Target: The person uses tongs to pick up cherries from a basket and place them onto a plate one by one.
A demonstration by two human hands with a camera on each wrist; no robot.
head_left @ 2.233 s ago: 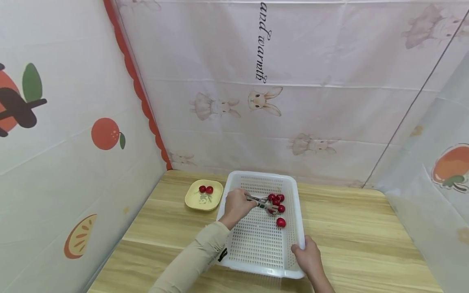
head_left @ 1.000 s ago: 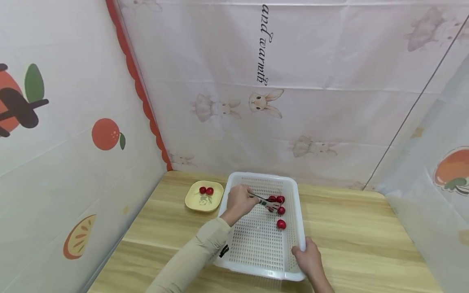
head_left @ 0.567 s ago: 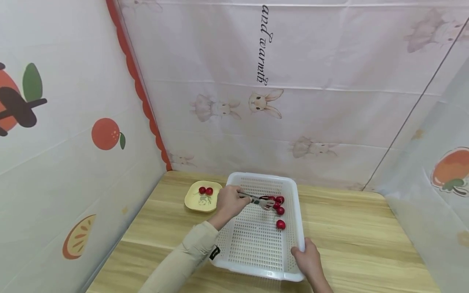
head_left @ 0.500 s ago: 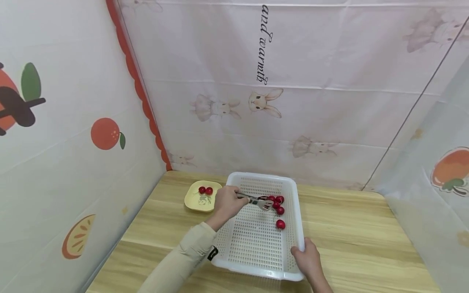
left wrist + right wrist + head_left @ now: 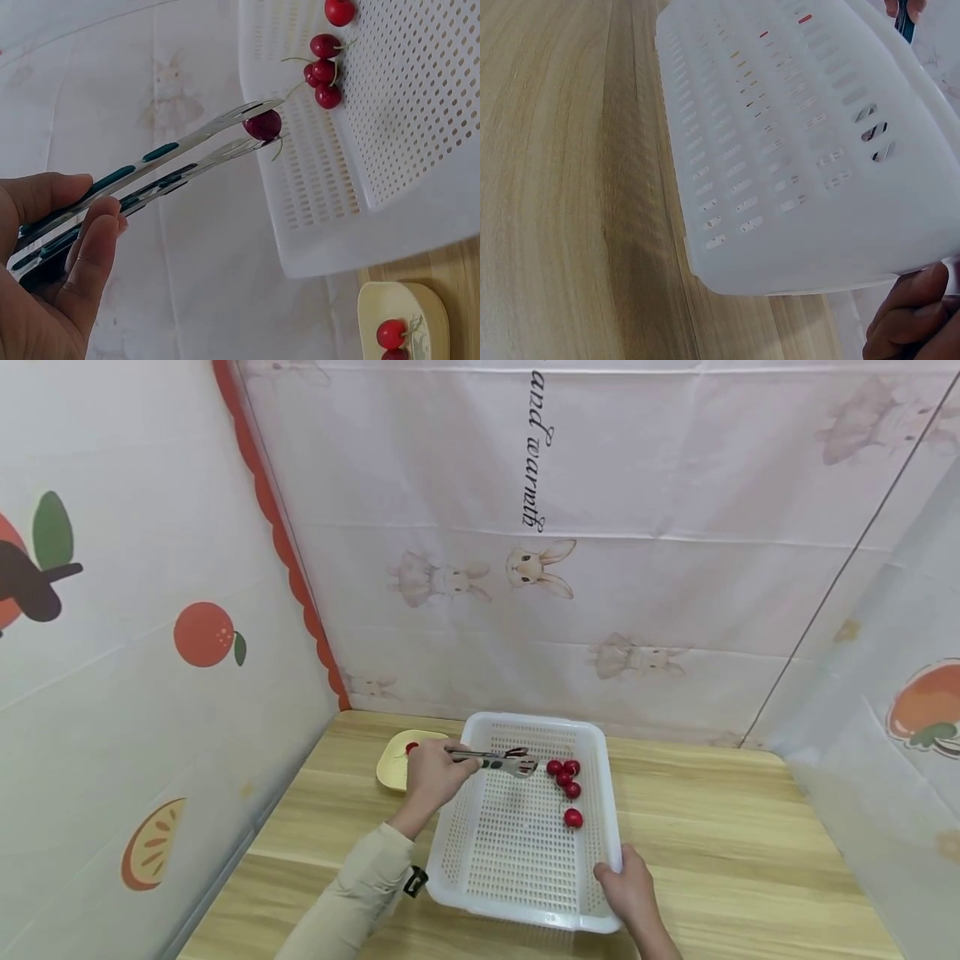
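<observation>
A pair of metal tongs point(image 5: 150, 171) with dark green inlays is held in the left hand point(image 5: 437, 772), the handles pinched between thumb and fingers. A single dark red cherry point(image 5: 262, 125) is clasped between the tong tips, its thin green stem left dangling. In the head view the tips are held over the far half of a white perforated basket point(image 5: 525, 917), well apart from the fruit inside. The basket's near right rim is gripped by the right hand point(image 5: 633, 892), with the thumb laid over the edge and the fingers curled beneath. Five more cherries point(image 5: 564, 779) are contained in the basket: four are clustered toward its far right side, and one is set slightly nearer. Beside the basket, on the wood-grain tabletop point(image 5: 720, 827), a small yellow dish point(image 5: 390, 773) is placed, in which two cherries point(image 5: 391, 334) are held.
</observation>
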